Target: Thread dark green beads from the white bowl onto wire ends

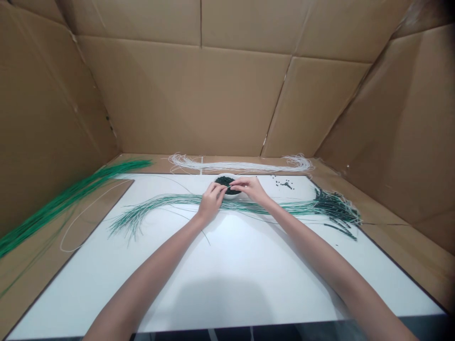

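Observation:
Above a white bowl (pixel 232 196) of small dark green beads (pixel 223 180), my hands meet with their fingertips almost touching. My left hand (pixel 210 201) pinches a thin green string, a short bit of which shows between the two hands. Thumb and forefinger of my right hand (pixel 250 187) are closed at the string's end; whatever they hold is too small to make out. Behind my wrists lies a long bundle of green strings (pixel 152 202), loose and frayed at the left. Its right end (pixel 330 203) is thick with dark beads.
A bundle of white strings (pixel 241 166) lies along the back. Green strings (pixel 81 194) and a white loop of string (pixel 67 232) lie at left. Loose dark beads (pixel 284 183) are scattered right of the bowl. Cardboard walls (pixel 231 94) enclose the white board (pixel 227 274).

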The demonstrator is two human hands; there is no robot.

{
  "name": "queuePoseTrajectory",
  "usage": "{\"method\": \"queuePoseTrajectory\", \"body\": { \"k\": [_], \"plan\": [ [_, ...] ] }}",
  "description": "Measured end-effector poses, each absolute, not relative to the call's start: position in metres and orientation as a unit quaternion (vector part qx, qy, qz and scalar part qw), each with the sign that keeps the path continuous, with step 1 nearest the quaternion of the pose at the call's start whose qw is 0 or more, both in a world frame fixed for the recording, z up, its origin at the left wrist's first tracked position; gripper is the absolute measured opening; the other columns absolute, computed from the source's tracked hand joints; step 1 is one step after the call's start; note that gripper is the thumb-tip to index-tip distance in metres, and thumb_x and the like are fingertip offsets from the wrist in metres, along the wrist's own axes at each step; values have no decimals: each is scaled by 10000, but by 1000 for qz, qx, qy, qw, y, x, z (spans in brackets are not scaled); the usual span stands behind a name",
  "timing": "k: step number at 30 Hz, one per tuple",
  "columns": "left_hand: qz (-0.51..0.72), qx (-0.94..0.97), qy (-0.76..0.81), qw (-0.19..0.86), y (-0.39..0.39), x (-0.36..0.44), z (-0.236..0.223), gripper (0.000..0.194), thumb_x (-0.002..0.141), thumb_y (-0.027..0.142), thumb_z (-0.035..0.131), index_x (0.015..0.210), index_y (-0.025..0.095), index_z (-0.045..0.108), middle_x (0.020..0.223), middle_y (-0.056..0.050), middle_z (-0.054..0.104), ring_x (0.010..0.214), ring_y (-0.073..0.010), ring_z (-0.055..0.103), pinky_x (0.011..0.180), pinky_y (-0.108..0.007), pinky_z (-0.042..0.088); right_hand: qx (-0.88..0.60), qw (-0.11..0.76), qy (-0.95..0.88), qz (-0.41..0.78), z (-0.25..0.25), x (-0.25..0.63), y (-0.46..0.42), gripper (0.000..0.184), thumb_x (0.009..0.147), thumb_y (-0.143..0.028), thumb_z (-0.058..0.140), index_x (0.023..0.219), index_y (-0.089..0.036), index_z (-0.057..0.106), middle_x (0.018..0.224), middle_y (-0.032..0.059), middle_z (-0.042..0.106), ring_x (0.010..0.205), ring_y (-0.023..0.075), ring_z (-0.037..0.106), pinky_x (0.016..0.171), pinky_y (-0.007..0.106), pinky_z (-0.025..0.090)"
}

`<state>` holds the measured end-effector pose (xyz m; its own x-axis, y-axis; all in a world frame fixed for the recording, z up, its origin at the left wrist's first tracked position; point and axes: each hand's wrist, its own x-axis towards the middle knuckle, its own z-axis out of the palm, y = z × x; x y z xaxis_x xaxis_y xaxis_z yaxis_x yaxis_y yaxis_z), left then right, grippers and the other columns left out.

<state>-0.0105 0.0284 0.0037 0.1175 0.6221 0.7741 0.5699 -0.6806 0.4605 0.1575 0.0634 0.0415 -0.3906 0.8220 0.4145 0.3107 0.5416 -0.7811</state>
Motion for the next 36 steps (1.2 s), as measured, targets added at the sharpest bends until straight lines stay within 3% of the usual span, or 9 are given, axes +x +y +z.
{"method": "queuePoseTrajectory", "body": {
  "k": [36],
  "plan": [
    [521, 760, 389, 21, 29, -10, 2, 163, 844, 230, 425, 888, 169, 569, 811, -35, 512, 728, -107, 518, 684, -224, 440, -375, 411, -790, 259, 43, 157, 58, 185, 673, -334, 621, 753, -183, 695, 731, 37, 668, 637, 142, 583, 594, 237, 444]
  ]
}}
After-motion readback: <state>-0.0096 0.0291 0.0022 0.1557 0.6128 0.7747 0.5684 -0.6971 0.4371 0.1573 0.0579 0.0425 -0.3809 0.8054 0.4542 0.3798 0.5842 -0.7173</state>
